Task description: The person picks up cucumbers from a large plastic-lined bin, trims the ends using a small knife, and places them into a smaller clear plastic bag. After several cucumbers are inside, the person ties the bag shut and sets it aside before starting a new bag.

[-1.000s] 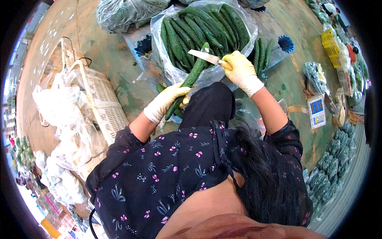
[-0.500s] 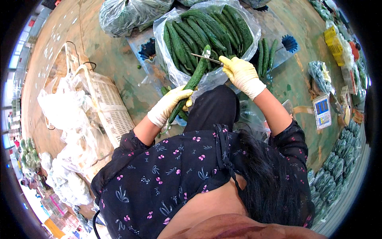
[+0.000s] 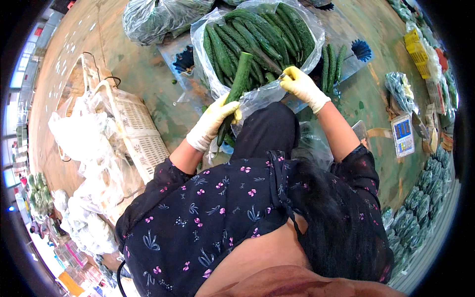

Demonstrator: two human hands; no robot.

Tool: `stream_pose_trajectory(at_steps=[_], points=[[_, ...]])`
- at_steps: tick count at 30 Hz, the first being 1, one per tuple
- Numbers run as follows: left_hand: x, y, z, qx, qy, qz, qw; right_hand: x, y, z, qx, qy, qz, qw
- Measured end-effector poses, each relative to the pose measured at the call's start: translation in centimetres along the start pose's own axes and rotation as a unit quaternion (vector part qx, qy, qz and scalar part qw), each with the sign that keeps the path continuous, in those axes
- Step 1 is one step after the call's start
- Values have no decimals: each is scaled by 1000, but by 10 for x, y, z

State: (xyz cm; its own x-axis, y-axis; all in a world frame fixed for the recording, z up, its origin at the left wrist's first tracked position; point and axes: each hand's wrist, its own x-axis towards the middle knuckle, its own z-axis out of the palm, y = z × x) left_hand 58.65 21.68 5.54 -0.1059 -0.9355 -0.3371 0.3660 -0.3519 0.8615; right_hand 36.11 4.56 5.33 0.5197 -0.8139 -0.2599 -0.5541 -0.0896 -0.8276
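Gloved hands at work over a bag of cucumbers. The left hand (image 3: 217, 121), in a pale yellow glove, is wrapped around the lower part of a single cucumber (image 3: 241, 79), which slants up and away from the wearer, its flat, pale upper end in front of the bag's mouth. The right hand (image 3: 302, 89), gloved alike, has its fingers closed on a knife (image 3: 269, 63); the dark blade points up and left, and I cannot tell whether its tip touches the cucumber. Beyond both hands, a clear plastic bag (image 3: 262, 96) stands open, packed with dark green cucumbers (image 3: 257, 32) lying side by side. Just right of it lie a few loose cucumbers (image 3: 332, 69), near a blue ruffled fitting (image 3: 361, 50).

Labels: the cream slatted crate (image 3: 141, 128) at left bears dark characters along its side, too small for me to read. At right, a pale display panel (image 3: 403, 136) has blue windows over a keypad; its figures are likewise illegible. The yellow crate (image 3: 416, 54) lies farther off.
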Motion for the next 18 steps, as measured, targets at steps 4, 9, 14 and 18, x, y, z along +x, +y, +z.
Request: stream_pose_trajectory(at_steps=[4, 9, 14, 18], points=[[29, 3, 10, -146, 21, 36, 988, -19, -33, 3, 274, -76, 47, 957], [78, 24, 44, -280, 70, 114, 951, -49, -96, 26, 288, -102, -22, 952], [114, 17, 55, -155, 18, 129, 979, -55, -74, 11, 418, -82, 48, 904], [133, 11, 19, 205, 155, 224, 940, -67, -31, -29, 576, 17, 40, 816]])
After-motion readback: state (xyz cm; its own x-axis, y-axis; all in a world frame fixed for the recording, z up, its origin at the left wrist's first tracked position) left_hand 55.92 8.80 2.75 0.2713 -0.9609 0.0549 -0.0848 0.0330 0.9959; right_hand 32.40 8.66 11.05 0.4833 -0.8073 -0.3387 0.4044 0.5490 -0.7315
